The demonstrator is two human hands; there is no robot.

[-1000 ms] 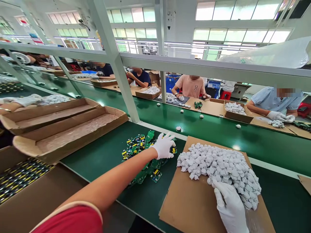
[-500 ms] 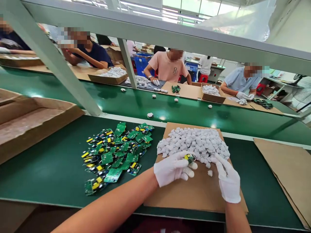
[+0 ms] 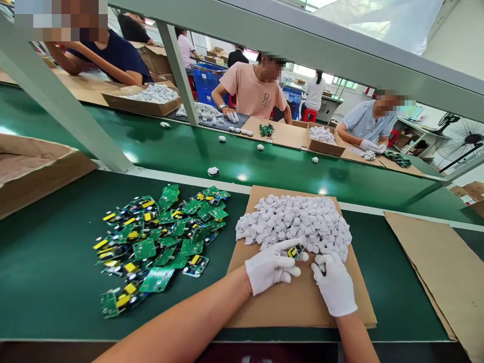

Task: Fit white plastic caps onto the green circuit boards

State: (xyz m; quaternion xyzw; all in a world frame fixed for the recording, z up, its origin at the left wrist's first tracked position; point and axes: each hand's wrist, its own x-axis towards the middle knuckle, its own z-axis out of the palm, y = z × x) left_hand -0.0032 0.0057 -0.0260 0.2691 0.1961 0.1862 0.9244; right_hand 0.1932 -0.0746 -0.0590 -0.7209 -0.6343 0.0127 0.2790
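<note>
White gloves cover both hands. My left hand point(image 3: 273, 264) is closed on a small circuit board point(image 3: 295, 251) with a yellow part, held over the cardboard sheet point(image 3: 280, 307). To its right, my right hand point(image 3: 335, 282) has its fingers bent together at the lower edge of a pile of small white pieces point(image 3: 295, 219); whether something is between its fingertips is too small to tell. Left of the sheet lies a heap of green circuit boards point(image 3: 155, 247) with yellow parts.
Brown cardboard point(image 3: 438, 267) lies at the right and an open box point(image 3: 41, 171) at the left. Beyond is a green belt point(image 3: 181, 156) carrying several small white items, with a slanted metal post point(image 3: 71, 96) before it. People in gloves sit across.
My right hand has moved left and down toward my left hand, and its fingers have drawn together. My left hand still holds the board. The camera view has shifted.
</note>
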